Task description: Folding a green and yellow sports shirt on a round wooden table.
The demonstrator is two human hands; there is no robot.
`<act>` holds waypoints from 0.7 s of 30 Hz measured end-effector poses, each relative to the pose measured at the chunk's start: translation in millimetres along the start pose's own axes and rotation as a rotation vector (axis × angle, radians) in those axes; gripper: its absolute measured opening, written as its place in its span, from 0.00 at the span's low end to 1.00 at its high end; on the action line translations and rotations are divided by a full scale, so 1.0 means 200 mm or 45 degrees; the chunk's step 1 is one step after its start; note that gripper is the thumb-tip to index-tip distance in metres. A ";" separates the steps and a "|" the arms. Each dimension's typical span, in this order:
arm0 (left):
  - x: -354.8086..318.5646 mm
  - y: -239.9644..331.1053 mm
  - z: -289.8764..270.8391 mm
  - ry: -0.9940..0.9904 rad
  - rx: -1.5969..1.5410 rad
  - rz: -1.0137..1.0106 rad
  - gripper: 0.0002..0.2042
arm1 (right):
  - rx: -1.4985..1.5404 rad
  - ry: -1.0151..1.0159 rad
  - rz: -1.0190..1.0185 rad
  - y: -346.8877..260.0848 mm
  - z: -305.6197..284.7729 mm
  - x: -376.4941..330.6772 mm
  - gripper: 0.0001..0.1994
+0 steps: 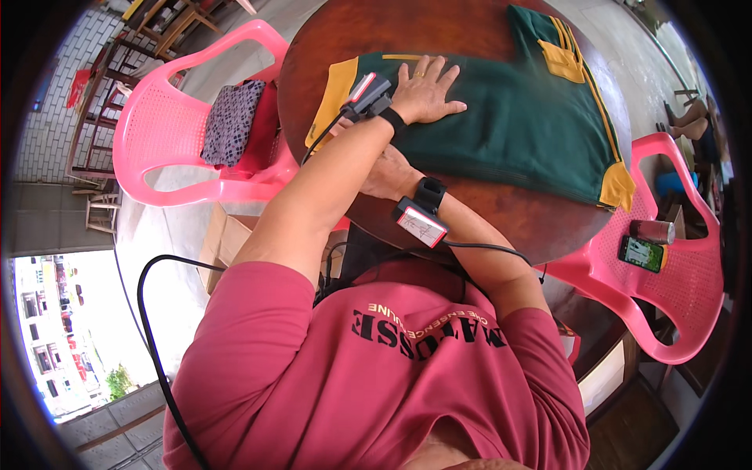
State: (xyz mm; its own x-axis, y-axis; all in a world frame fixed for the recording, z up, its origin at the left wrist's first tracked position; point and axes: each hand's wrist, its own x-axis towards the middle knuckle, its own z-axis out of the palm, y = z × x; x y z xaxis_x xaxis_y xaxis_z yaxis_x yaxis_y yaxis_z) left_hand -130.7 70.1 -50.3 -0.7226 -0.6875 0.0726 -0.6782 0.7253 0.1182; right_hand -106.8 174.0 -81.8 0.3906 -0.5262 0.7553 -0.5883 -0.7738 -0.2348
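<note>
The left hand (424, 92) lies spread flat on the folded green-and-yellow cloth garment (509, 117), whose length runs rightward across the round brown desk (501, 215); the right hand (388, 174), nearer the body, has a grip I cannot tell.

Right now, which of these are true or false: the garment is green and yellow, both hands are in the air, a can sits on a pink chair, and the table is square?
1. The garment is green with yellow trim. True.
2. Both hands are in the air. False: the left hand lies flat on the garment, fingers spread; the right hand rests at its near edge.
3. A can sits on a pink chair. True, beside a phone.
4. The table is square. False: it is round, dark wood.
</note>
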 end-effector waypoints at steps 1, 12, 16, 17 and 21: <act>0.01 -0.01 0.00 -0.020 -0.029 -0.012 0.41 | 0.035 -0.061 0.014 -0.05 -0.01 0.01 0.31; -0.07 -0.19 -0.14 0.383 -0.030 0.121 0.23 | 0.329 -0.760 0.111 -0.21 -0.46 0.11 0.19; -0.35 -0.06 -0.01 0.397 0.026 0.047 0.27 | 0.180 -0.233 0.362 -0.08 -0.68 0.08 0.12; -0.39 -0.09 0.03 0.328 0.076 0.046 0.28 | 0.087 -0.151 0.329 0.02 -0.68 0.06 0.14; -0.41 -0.02 0.03 0.265 0.115 -0.098 0.30 | -0.664 -0.343 0.610 0.26 -0.69 -0.15 0.28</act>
State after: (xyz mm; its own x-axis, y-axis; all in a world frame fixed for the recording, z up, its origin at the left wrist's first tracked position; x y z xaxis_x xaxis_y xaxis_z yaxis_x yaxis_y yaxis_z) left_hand -69.7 124.4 -62.3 -0.6315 -0.7268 0.2702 -0.7461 0.6644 0.0432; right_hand -245.6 197.6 -32.0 0.1280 -0.8826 0.4523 -0.9698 -0.2068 -0.1291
